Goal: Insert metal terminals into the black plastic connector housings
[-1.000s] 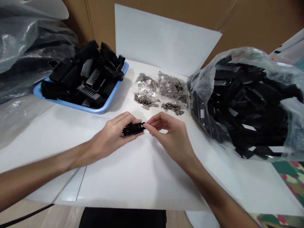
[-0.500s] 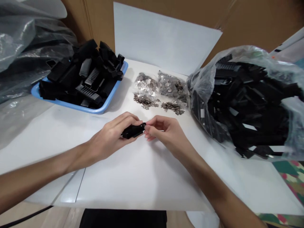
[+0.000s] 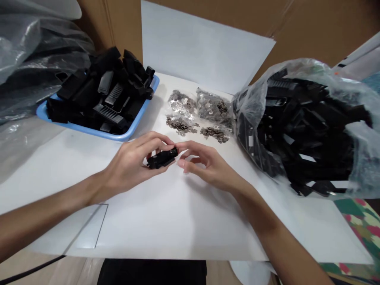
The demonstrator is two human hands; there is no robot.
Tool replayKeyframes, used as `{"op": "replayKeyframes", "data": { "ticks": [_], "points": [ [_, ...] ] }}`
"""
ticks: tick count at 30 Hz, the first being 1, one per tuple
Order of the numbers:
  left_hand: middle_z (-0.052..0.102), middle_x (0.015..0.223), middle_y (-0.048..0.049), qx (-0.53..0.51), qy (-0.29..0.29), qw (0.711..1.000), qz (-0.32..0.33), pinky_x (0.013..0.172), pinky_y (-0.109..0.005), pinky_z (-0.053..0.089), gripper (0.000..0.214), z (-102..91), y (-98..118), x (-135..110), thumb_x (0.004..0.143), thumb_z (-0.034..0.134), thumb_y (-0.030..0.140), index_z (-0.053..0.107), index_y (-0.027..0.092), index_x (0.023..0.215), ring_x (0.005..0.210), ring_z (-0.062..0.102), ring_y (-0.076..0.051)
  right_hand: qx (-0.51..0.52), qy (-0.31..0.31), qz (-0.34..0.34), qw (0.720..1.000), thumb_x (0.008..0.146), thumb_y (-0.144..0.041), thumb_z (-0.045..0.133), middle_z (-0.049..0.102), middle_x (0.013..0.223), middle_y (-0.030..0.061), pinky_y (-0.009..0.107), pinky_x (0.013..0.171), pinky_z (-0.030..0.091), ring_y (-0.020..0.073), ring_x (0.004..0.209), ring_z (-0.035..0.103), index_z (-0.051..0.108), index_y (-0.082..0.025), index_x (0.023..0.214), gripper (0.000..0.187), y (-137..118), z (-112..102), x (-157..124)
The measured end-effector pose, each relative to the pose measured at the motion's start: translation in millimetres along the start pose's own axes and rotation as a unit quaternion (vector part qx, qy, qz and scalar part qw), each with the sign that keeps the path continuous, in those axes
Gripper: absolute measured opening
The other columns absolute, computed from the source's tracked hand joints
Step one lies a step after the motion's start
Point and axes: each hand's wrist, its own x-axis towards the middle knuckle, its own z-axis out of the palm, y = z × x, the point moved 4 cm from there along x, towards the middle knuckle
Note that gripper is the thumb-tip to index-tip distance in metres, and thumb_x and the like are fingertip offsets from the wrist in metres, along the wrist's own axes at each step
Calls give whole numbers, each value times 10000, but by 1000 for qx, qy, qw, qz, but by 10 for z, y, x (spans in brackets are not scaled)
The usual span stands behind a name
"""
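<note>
My left hand (image 3: 133,162) is closed round a small black plastic part (image 3: 162,158), held just above the white table (image 3: 166,213). My right hand (image 3: 204,164) touches the part's right end with its fingertips, the fingers bent and close together. Beyond the hands lie small piles of silver metal clips (image 3: 184,124), some in clear bags (image 3: 215,109).
A blue tray (image 3: 130,132) heaped with black plastic parts sits at the back left. A large clear bag of black parts (image 3: 299,122) lies on the right. Grey plastic sheeting (image 3: 26,51) covers the far left. A white sheet (image 3: 202,51) leans on a cardboard wall behind.
Both hands have shifted slightly left and away from me with the black part. My right fingers went from pinching at its end to resting bent against it.
</note>
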Motion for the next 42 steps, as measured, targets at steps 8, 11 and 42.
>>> {"op": "replayKeyframes", "data": {
  "ticks": [8, 11, 42],
  "points": [
    [782, 1066, -59, -59, 14, 996, -63, 609, -271, 513, 162, -50, 6, 55, 915, 820, 308, 704, 214, 977, 821, 714, -157, -12, 55, -70, 996, 900, -376, 799, 799, 1117, 20, 305, 769, 603, 200, 1031, 729, 794, -287, 1014, 145, 42, 6, 57],
    [791, 1057, -54, -68, 15, 995, -69, 587, -282, 512, 189, -72, 15, 76, 912, 824, 360, 730, 229, 1010, 777, 703, -156, -23, 68, -70, 995, 896, -391, 802, 803, 1104, 19, 315, 773, 598, 203, 1023, 731, 792, -291, 1014, 155, 39, -7, 48],
    [775, 1268, -78, -39, -39, 998, 41, 1007, -287, 621, 370, -96, 88, 7, 1003, 701, 131, 718, 254, 1352, 1143, 764, -192, -53, 90, -103, 989, 944, -372, 780, 808, 1061, 18, 342, 789, 631, 203, 1000, 751, 785, -303, 1084, 156, -51, -7, -58]
  ]
}}
